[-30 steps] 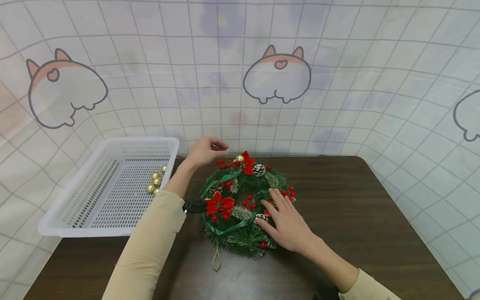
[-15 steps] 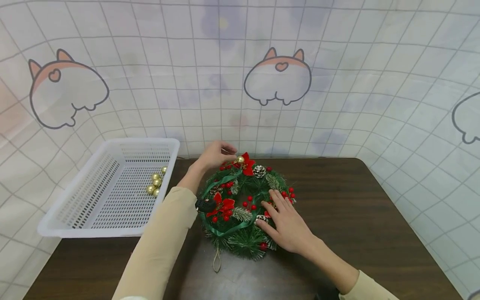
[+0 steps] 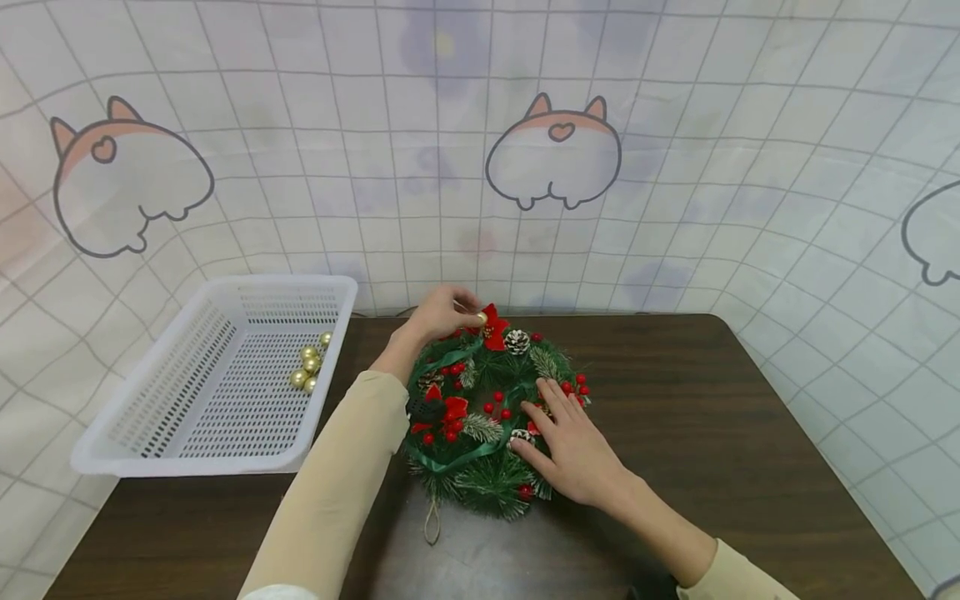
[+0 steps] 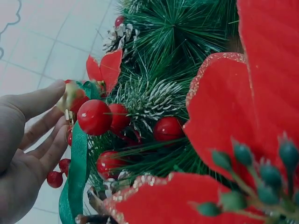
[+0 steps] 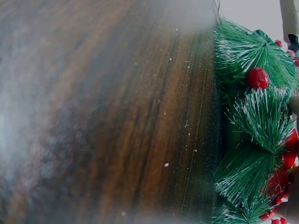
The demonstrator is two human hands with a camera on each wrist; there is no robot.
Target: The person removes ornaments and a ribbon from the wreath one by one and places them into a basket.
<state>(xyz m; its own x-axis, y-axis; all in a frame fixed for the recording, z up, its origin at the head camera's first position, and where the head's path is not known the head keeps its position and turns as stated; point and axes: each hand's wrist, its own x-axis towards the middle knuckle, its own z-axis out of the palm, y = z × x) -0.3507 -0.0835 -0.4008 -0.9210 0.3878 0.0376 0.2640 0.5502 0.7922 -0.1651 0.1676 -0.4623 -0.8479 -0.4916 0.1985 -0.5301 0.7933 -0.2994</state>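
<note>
A green wreath point(image 3: 491, 483) with red poinsettias, berries, pinecones and green ribbon lies flat on the dark table. At its far left edge my left hand point(image 3: 444, 312) pinches a small gold ball point(image 4: 71, 97) between thumb and fingers. A red poinsettia point(image 3: 492, 327) sits just right of that ball, and a green ribbon point(image 4: 77, 172) hangs beside the fingers in the left wrist view. My right hand point(image 3: 577, 454) rests on the wreath's right side with its fingers spread, partly covering a pinecone and a red flower.
A white perforated basket point(image 3: 93, 454) stands to the left, with several gold balls point(image 3: 310, 365) at its right side. A twine loop point(image 3: 432, 523) sticks out from the wreath's near edge. Behind the brown table point(image 3: 675, 400) hangs a grid-patterned curtain point(image 3: 420, 167).
My left hand has moved right and slightly down to the gold ball on the wreath, and its fingers have come together on it. The right hand has stayed in place.
</note>
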